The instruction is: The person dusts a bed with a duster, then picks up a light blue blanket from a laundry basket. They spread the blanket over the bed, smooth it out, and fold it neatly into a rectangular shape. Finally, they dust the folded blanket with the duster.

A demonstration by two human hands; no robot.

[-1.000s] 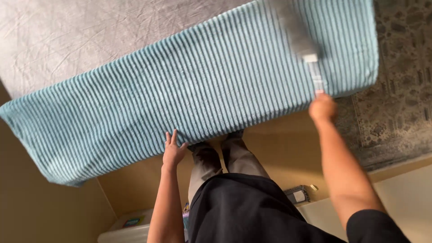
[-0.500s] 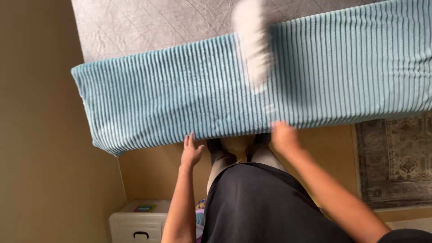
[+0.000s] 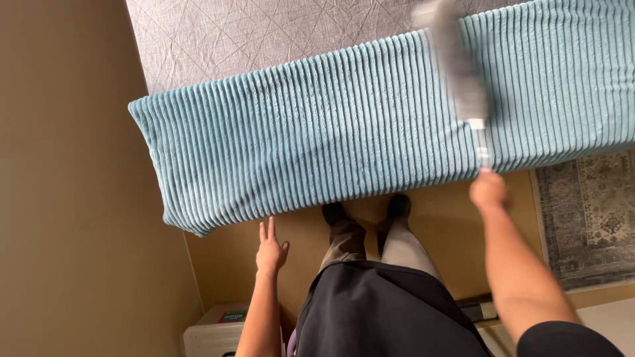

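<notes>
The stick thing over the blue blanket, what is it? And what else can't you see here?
- The long pale tool in the head view: motion blur smears it and its top is cut off by the upper edge, so its kind is unclear.
- Right hand: its fingers curl away beneath, so the grip is hidden.
- The ribbed blue blanket: its right end runs off the edge.
- The patterned rug: partly cut off.
- The white box: cropped at the bottom.

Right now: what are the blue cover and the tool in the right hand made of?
Blue cover: looks like plush ribbed fabric, matte, with soft parallel ridges. Tool held by the right hand: blurred; pale head, thin light handle, possibly plastic. Cannot say more.
</notes>
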